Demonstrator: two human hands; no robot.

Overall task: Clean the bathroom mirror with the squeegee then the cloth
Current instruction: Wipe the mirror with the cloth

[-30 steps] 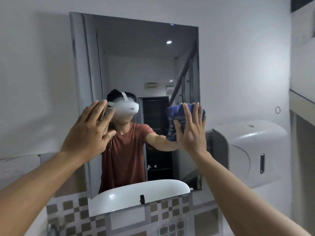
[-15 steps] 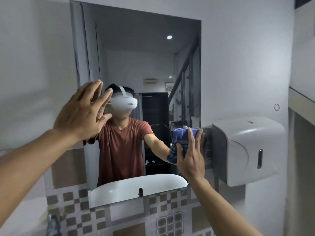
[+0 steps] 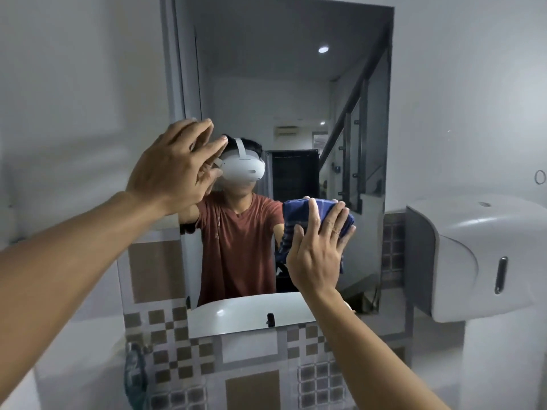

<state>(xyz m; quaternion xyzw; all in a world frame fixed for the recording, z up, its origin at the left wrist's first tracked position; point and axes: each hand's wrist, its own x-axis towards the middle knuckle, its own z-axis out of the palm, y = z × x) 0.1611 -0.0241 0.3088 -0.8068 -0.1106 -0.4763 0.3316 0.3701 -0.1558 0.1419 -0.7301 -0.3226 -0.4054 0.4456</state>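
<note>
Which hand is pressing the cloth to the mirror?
The right hand, flat over the blue cloth on the mirror. The left hand is empty, fingers spread near the mirror's left edge.

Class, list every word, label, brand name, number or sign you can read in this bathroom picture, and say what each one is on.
None can be read.
The white dispenser shows no legible label.
The headset reflected in the mirror bears no visible brand.
The blue cloth under the right hand has a woven pattern only.

Blue striped cloth [image 3: 299,216], white dispenser [image 3: 485,250]
</note>
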